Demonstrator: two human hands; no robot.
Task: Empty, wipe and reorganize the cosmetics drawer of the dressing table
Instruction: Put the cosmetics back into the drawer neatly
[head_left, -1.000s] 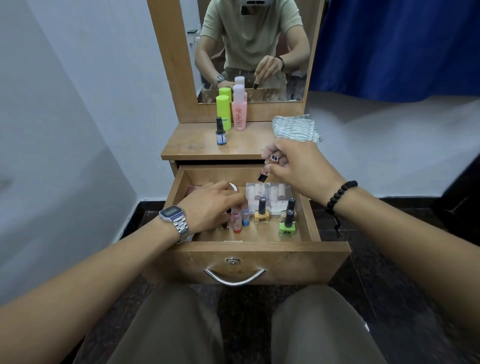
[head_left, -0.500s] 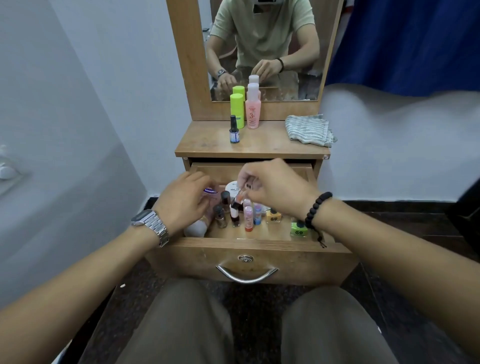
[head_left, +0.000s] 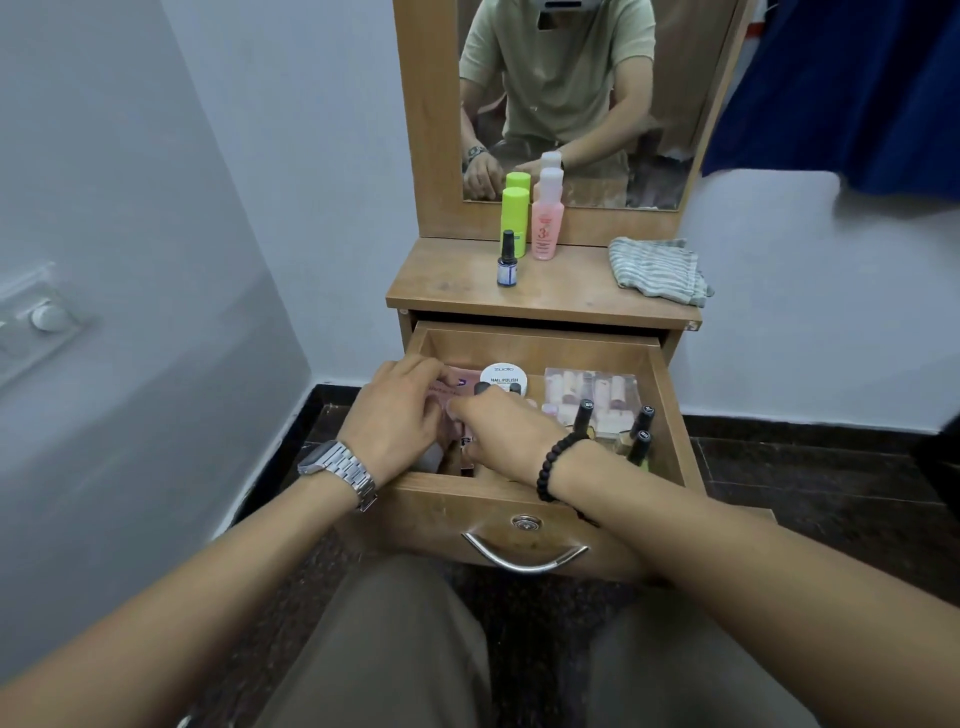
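The wooden drawer (head_left: 670, 395) of the dressing table stands pulled open. Both my hands are inside its left part. My left hand (head_left: 400, 415) lies on a pink packet (head_left: 460, 385) with its fingers curled over it. My right hand (head_left: 504, 436) reaches in from the right, fingers bent down among small bottles at the front left, and its fingertips meet the left hand. What those fingers hold is hidden. A white round nail polish jar (head_left: 503, 375) sits at the back. A clear plastic box (head_left: 597, 387) and several black-capped nail polish bottles (head_left: 643, 418) fill the right side.
On the table top (head_left: 561, 296) stand a green bottle (head_left: 514, 210), a pink bottle (head_left: 546, 223) and a small dark polish bottle (head_left: 507, 265). A striped cloth (head_left: 657, 270) lies at its right. The mirror is behind. A wall is close on the left.
My right hand came down from above the drawer into its front left part, beside the left hand. The left hand shifted onto the pink packet. The camera moved closer.
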